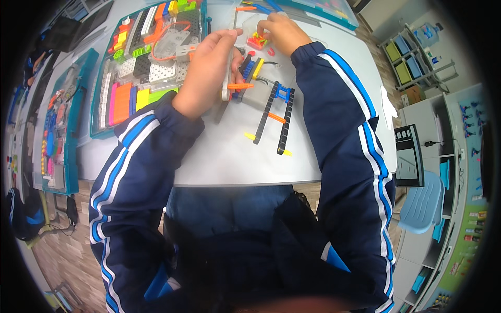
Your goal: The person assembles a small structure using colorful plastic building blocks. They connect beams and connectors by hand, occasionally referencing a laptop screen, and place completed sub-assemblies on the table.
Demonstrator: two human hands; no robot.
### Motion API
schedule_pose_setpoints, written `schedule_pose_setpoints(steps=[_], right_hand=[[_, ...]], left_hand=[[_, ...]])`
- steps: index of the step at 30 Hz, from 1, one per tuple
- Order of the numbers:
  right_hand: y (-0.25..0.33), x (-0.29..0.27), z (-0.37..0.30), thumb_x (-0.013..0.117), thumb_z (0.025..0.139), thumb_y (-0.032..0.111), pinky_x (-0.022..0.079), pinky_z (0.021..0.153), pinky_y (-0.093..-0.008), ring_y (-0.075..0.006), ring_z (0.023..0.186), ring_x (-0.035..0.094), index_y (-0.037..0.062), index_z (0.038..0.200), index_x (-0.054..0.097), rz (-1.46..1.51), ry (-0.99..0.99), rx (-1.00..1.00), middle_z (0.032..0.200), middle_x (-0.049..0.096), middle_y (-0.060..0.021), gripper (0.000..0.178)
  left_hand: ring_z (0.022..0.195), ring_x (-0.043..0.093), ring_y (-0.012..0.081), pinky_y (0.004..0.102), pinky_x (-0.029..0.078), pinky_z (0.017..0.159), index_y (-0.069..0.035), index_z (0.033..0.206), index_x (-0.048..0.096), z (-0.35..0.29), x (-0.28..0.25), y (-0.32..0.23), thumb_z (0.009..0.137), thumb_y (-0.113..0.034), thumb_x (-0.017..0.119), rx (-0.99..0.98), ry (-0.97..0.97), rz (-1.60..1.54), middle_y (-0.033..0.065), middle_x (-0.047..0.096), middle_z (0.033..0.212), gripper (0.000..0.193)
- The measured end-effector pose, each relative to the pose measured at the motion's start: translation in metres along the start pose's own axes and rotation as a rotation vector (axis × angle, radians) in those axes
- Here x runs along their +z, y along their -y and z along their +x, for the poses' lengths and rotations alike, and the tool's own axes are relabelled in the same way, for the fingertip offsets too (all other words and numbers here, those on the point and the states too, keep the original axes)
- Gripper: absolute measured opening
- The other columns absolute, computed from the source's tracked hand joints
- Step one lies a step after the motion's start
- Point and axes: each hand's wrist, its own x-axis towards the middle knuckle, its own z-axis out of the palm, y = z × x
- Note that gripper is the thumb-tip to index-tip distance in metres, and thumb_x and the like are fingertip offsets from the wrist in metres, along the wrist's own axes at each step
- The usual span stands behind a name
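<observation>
My left hand (211, 65) is closed around a long light-grey building beam (225, 93) held upright, with an orange peg (241, 86) sticking out near its lower end. Just right of that hand is a blue and yellow block part (252, 69), partly hidden by the fingers. My right hand (284, 34) reaches over a small heap of red, yellow and green pegs (257, 41); its bent fingertips are at the heap, and what they pinch is too small to make out. Nearer to me lies a frame of two black beams (286, 125), joined by a blue connector (282, 94) and an orange rod.
A teal-rimmed parts case (93, 117) full of coloured bricks stands on the white table (245, 167) at the left. Beyond it is a second parts case (70, 172). Another clear-lidded box (326, 11) sits at the far edge. A monitor (408, 156) and a blue chair (424, 203) are at the right.
</observation>
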Motion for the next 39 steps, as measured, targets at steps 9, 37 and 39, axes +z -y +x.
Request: schedule_pose_setpoints(steps=[9,37,39], right_hand=[[-0.001,0.0,0.014,0.065,0.083,0.008,0.044,0.085,-0.0378,-0.0292,0.098,0.053,0.0117,0.089,0.064,-0.009,0.123,0.031,0.096,0.058,-0.0083,0.007],[0.056,-0.057,-0.059,0.062,0.091,0.006,0.044,0.06,-0.022,-0.0087,0.063,0.055,-0.0026,0.101,0.063,1.197,-0.141,0.406,0.081,0.065,-0.0047,0.014],[0.06,-0.052,-0.066,0.063,0.091,0.007,0.042,0.058,-0.0214,-0.0083,0.062,0.054,-0.0013,0.1,0.064,1.291,-0.133,0.472,0.081,0.065,-0.0047,0.013]], left_hand=[[0.046,0.046,0.01,0.0231,0.043,0.048,-0.001,0.126,0.049,-0.001,0.001,-0.001,0.1,-0.033,0.047,-0.017,0.023,-0.03,-0.0012,0.043,0.059,0.041],[0.047,0.046,0.0084,0.023,0.048,0.049,-0.001,0.124,0.049,-0.001,0.002,-0.002,0.099,-0.033,0.048,0.003,-0.009,-0.004,-0.0007,0.046,0.061,0.041],[0.048,0.046,0.0083,0.0229,0.047,0.047,-0.001,0.125,0.049,-0.001,0.002,-0.002,0.099,-0.032,0.047,0.001,-0.008,-0.003,-0.0008,0.046,0.062,0.041]])
